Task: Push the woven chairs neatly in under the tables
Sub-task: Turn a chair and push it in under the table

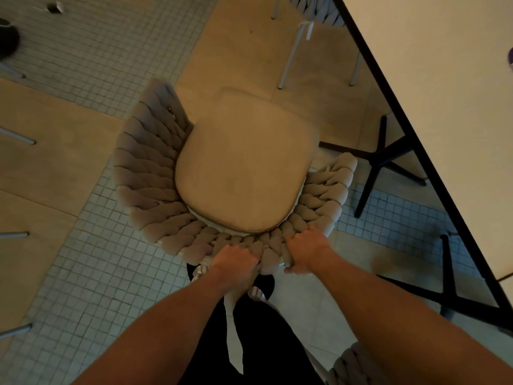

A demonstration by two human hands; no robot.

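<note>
- A woven chair (155,168) with a tan seat cushion (244,168) stands mid-frame on tiled floor, out from under the table (433,79) at 2 o'clock.
- The left hand (236,263) grasps the braided backrest at 6 o'clock.
- The right hand (308,251) grasps the backrest just beside it.
- A black table base (385,157) stands at 3 o'clock.

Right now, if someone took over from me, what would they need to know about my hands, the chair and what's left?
Left hand and right hand both grip the woven back of the chair.
The chair stands out on the floor, beside the table, seat not under it.
Done: chair grasped.
Left: turn it toward the table and push it in, minding the black table base. Another chair farther along looks partly tucked in.
</note>
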